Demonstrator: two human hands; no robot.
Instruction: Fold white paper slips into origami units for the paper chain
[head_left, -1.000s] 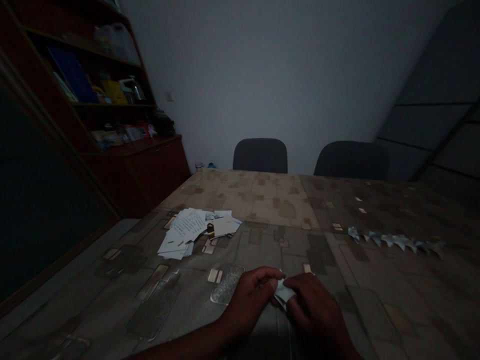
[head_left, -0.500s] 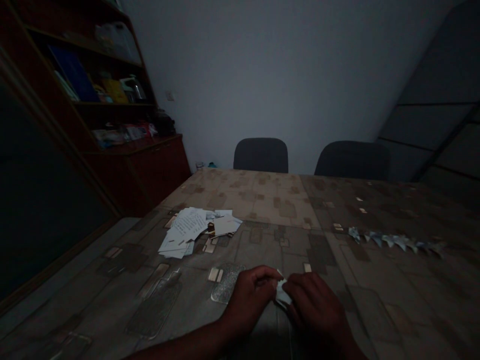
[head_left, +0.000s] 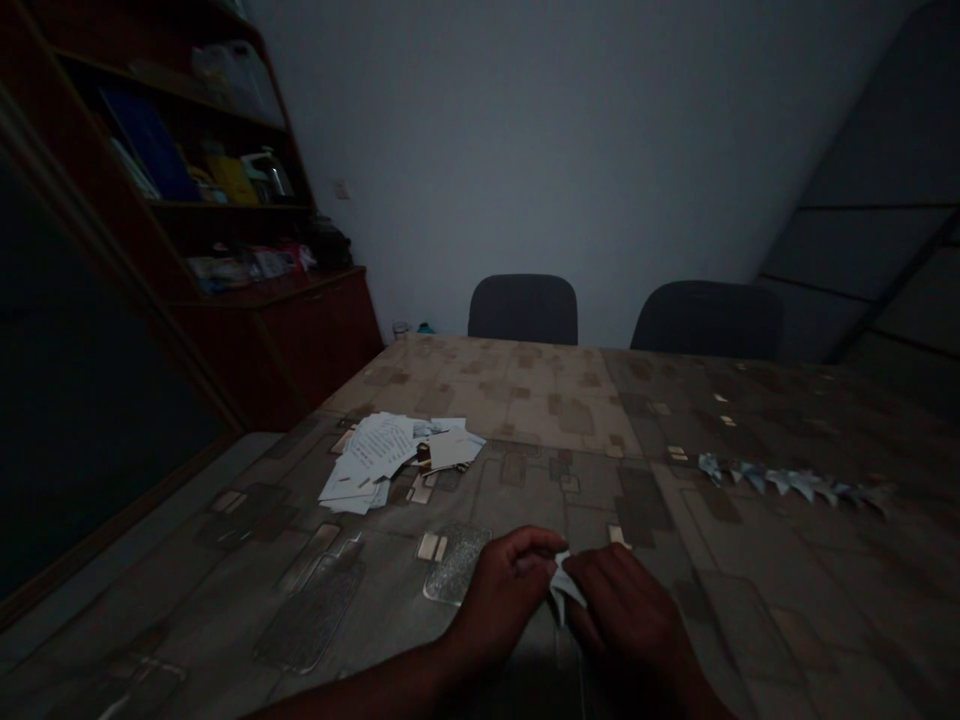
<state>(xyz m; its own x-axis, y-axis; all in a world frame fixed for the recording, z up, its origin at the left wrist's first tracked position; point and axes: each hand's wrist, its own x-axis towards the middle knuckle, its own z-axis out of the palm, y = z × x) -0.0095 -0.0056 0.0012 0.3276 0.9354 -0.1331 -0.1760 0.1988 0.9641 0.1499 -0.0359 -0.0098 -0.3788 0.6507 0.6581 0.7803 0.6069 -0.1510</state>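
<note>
Small folded white paper (head_left: pixel 568 582) sat between both hands, above near part of worktop (head_left: pixel 517 385); contact with surface could not be told. Left hand (head_left: pixel 504 585) grasped its left side, thumb against fingers; right hand's (head_left: pixel 634 612) grip pinched other side, fingertips partly hidden. Two-sided hold likely steadied small piece. Loose paper pile (head_left: pixel 379 452) lay beyond left hand, probably for reach; pointed paper row (head_left: pixel 795 485) lay far right, seemingly apart from loose sheets.
</note>
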